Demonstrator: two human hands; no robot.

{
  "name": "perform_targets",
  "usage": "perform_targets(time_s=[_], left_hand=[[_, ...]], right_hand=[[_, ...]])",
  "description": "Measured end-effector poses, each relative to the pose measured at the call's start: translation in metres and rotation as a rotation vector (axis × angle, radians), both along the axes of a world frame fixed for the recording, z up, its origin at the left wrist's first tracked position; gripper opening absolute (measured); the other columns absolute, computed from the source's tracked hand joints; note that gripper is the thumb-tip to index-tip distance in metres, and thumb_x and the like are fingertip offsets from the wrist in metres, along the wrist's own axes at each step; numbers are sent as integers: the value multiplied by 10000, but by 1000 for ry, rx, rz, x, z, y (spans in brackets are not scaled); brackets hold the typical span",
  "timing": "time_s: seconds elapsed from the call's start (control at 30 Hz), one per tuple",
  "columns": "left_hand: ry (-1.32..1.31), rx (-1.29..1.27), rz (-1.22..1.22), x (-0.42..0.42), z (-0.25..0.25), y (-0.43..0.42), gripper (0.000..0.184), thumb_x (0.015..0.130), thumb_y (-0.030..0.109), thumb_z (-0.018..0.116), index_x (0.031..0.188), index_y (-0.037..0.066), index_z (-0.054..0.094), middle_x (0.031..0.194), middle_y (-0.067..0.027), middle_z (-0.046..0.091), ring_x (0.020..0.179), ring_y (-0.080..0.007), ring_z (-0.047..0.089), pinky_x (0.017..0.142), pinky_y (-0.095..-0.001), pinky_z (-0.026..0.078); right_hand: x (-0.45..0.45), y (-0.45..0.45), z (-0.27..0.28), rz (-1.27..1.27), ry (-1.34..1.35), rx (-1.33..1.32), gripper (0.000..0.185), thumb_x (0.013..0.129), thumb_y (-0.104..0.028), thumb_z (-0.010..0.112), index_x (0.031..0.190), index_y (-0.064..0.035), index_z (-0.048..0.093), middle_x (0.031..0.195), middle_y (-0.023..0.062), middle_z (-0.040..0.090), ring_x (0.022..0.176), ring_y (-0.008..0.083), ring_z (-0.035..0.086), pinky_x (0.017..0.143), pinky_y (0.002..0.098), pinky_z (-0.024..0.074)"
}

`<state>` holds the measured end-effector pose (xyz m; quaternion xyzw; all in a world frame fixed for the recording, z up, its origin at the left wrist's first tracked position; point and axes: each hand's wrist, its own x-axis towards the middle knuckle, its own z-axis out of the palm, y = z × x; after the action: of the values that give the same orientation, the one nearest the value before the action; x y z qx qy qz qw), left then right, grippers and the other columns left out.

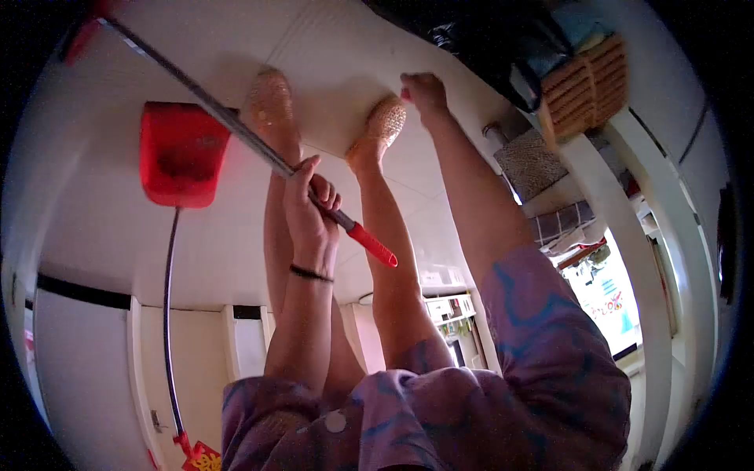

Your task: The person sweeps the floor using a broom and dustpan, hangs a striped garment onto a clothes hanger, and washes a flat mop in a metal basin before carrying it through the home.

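Observation:
My left hand (314,208), with a dark band on its wrist, is closed round the grey shaft of a long-handled tool (212,110) near its red grip end. The shaft slants to the upper left, where a red part is partly lost in the dark edge. Beside it lies a red dustpan (184,145) with dark debris inside and a long dark handle. My right hand (425,92) is held out above the floor near my right shoe (386,119), its fingers curled. A small pink spot shows at its fingertips; what it is cannot be made out.
My left shoe (271,98) stands on the pale floor (338,47). To the upper right are a black bag (503,39), a brown woven item (585,90) and a pale frame (620,212). Doors (181,361) and shelves (452,308) show lower down.

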<state>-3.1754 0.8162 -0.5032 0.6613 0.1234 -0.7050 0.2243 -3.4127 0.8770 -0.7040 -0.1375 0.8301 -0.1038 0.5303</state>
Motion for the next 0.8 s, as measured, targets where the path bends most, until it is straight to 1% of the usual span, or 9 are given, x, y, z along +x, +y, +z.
perform_targets(time_s=[0.03, 0.1, 0.17, 0.23, 0.5, 0.63, 0.7, 0.73, 0.8], left_hand=[[-30, 51, 44, -3, -3, -1, 150, 887, 203, 543, 947, 66, 554, 536, 40, 351, 460, -62, 329, 463, -217, 290], [-36, 12, -17, -8, -1, -5, 147, 905, 187, 517, 958, 55, 552, 538, 37, 364, 459, -63, 335, 457, -222, 301], [-72, 35, -8, -15, 1, -3, 149, 914, 184, 505, 961, 50, 550, 538, 35, 370, 457, -63, 336, 455, -224, 305], [-101, 42, 1, -19, 3, 0, 151, 922, 181, 493, 963, 46, 547, 538, 34, 376, 455, -64, 338, 452, -225, 309], [7, 52, 54, -23, 17, -8, 182, 937, 203, 479, 995, 40, 535, 530, 27, 377, 445, -68, 328, 451, -223, 299], [-18, 61, 33, -25, 19, -11, 179, 935, 201, 479, 990, 42, 541, 525, 28, 379, 443, -67, 331, 450, -223, 300], [-32, 79, 26, -24, 19, -13, 179, 935, 201, 479, 987, 42, 544, 524, 28, 381, 443, -67, 333, 450, -223, 300], [-13, 73, 36, -24, 20, -13, 180, 934, 201, 480, 984, 42, 548, 523, 28, 383, 444, -67, 335, 451, -224, 302], [8, 68, 45, -23, 20, -13, 181, 934, 202, 481, 980, 43, 552, 521, 28, 384, 444, -67, 336, 451, -224, 304]], right_hand=[[-12, -13, -16, 90, 36, 65, 302, 790, -299, 646, 670, -24, 613, 607, 50, 580, 556, 147, 549, 569, 300, 453], [-28, -35, -46, 178, 72, 90, 384, 772, -375, 672, 592, -43, 602, 542, 48, 558, 496, 153, 526, 536, 326, 440], [-30, -13, -103, 170, 177, -286, 357, 753, -390, 688, 634, -60, 617, 558, 37, 564, 496, 155, 528, 519, 326, 432], [-33, -19, -111, 114, 171, -58, 342, 728, -410, 709, 726, -77, 633, 592, 27, 585, 524, 161, 555, 551, 310, 460], [-43, -6, -130, 230, 159, -83, 361, 715, -403, 718, 876, -91, 636, 731, 29, 626, 634, 158, 586, 596, 308, 477], [-59, 6, -149, 368, 96, 45, 402, 708, -399, 723, 962, -98, 638, 810, 30, 650, 697, 157, 604, 622, 307, 486], [-58, 38, -198, 759, 441, -217, 561, 732, -382, 703, 1140, -45, 517, 1086, 133, 519, 977, 291, 478, 837, 398, 385], [-59, 54, -221, 1141, 790, -493, 734, 755, -365, 683, 1318, 9, 397, 1363, 236, 389, 1257, 425, 351, 1051, 490, 284], [-59, 48, -211, 1098, 725, -456, 716, 764, -327, 681, 1324, 5, 384, 1357, 238, 392, 1257, 410, 356, 1055, 472, 283]])
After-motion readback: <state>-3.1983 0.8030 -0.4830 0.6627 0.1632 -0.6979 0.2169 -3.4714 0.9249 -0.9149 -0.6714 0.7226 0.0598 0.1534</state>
